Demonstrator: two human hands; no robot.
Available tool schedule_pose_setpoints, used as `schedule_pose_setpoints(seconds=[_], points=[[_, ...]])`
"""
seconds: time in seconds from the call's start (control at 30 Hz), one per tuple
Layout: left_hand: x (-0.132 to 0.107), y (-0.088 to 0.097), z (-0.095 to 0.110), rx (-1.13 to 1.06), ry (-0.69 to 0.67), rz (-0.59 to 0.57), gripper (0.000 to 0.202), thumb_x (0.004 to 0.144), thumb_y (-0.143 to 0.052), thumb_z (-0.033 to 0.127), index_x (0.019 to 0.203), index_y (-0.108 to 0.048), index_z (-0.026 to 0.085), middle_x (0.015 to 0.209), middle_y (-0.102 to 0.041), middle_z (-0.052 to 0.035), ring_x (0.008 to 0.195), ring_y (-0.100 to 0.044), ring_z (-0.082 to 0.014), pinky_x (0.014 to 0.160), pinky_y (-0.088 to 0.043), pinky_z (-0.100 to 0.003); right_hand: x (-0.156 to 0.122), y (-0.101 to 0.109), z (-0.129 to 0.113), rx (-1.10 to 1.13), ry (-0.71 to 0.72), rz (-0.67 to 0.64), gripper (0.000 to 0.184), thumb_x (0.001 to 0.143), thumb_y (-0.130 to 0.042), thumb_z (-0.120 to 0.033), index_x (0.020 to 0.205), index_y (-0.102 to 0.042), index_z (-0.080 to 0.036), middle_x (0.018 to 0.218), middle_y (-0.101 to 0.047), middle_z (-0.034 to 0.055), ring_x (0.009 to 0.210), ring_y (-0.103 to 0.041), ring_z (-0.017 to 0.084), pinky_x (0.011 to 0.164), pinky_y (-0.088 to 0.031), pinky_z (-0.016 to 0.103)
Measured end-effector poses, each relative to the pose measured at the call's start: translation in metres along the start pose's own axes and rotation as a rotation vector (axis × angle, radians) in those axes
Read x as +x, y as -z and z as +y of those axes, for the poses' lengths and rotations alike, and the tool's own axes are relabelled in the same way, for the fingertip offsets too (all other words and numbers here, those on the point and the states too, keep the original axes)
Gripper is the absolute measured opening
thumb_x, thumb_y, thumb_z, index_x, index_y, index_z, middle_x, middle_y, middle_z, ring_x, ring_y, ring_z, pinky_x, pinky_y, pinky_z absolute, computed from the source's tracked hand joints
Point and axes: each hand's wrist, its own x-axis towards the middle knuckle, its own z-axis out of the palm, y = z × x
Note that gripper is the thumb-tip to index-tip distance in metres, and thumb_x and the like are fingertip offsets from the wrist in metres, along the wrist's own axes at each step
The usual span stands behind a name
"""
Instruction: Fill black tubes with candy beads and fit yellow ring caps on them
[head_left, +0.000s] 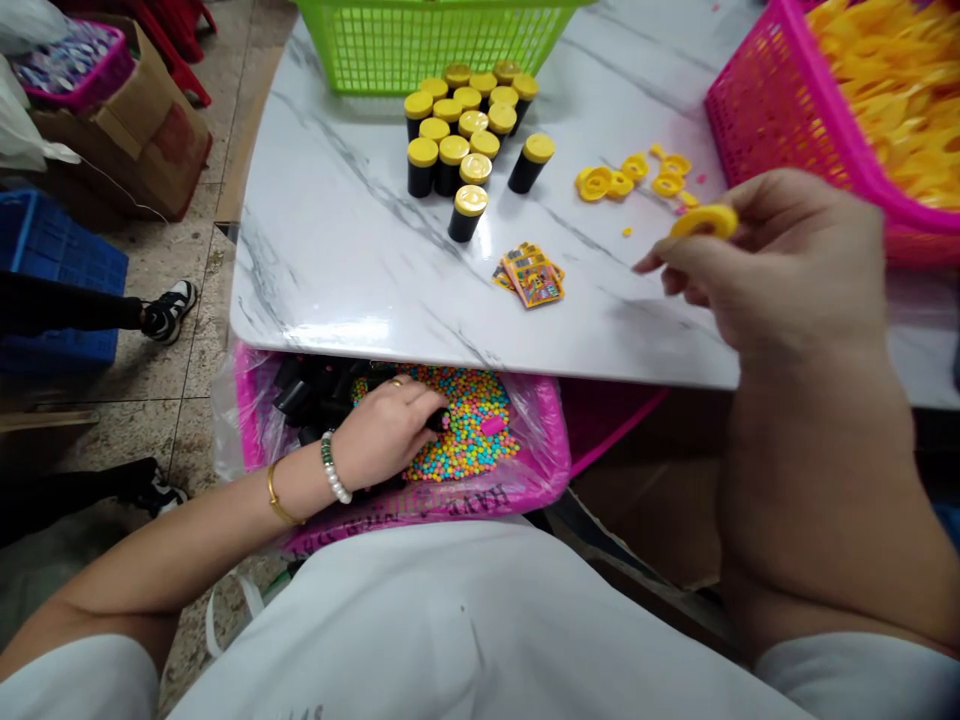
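Note:
My left hand (391, 428) is closed around a small black container (438, 419), low over the colourful candy beads (474, 410) in the lined pink basket. Most of that container is hidden by my fingers. Above the table's right side, my right hand (795, 250) pinches a round yellow cap (705, 221). Below and left of it lie several loose yellow caps (596, 183). Capped black containers (469, 213) with yellow tops stand upright in a group mid-table, and a few printed sachets (533, 276) are stacked in front of them.
A green basket (442, 50) stands at the table's back. The pink basket (795, 120) on the right is heaped with yellow caps (892, 80). Black containers (304, 395) lie beside the beads, and a pink scoop-like piece (493, 427) rests on them. Another person's foot (170, 311) shows at left.

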Motion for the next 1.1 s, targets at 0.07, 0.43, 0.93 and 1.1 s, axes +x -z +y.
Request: schedule_pose_setpoints(seconds=[0.07, 0.43, 0.93, 1.1], points=[[-0.004, 0.007, -0.006, -0.092, 0.013, 0.095, 0.027, 0.084, -0.072, 0.020, 0.109, -0.063, 0.012, 0.099, -0.070, -0.0100, 0.094, -0.064, -0.0240, 0.087, -0.055, -0.039, -0.009, 0.000, 0.000, -0.037, -0.092, -0.201, 0.020, 0.070, -0.069, -0.006, 0.075, -0.055, -0.019, 0.058, -0.063, -0.0008, 0.041, -0.048, 0.006, 0.041, -0.033, 0.021], [0.001, 0.051, 0.001, -0.242, -0.057, 0.588, 0.025, 0.091, -0.065, 0.021, 0.115, -0.063, 0.018, 0.107, -0.071, -0.0071, 0.099, -0.067, -0.0167, 0.088, -0.056, -0.032, -0.046, -0.013, -0.001, 0.095, -0.166, -0.598, 0.033, 0.065, -0.080, -0.036, 0.090, -0.067, -0.020, 0.081, -0.064, 0.0044, 0.059, -0.057, 0.014, 0.050, -0.046, 0.026], [0.024, 0.044, -0.030, -0.108, 0.089, 0.663, 0.019, 0.083, -0.069, 0.019, 0.101, -0.070, 0.013, 0.092, -0.068, -0.0079, 0.086, -0.063, -0.0197, 0.079, -0.053, -0.034, -0.038, -0.121, -0.058, 0.344, -0.027, -0.761, 0.034, 0.068, -0.086, -0.035, 0.094, -0.071, -0.017, 0.065, -0.052, -0.0057, 0.046, -0.041, 0.002, 0.038, -0.030, 0.016], [0.022, 0.064, -0.019, -0.240, 0.211, 0.466, 0.016, 0.084, -0.064, 0.020, 0.096, -0.073, 0.014, 0.077, -0.067, -0.0040, 0.071, -0.061, -0.0157, 0.067, -0.047, -0.028, -0.029, -0.124, -0.059, 0.435, -0.351, -0.978, 0.048, 0.062, -0.089, -0.040, 0.095, -0.062, -0.018, 0.055, -0.054, -0.0078, 0.035, -0.038, 0.004, 0.028, -0.023, 0.016]])
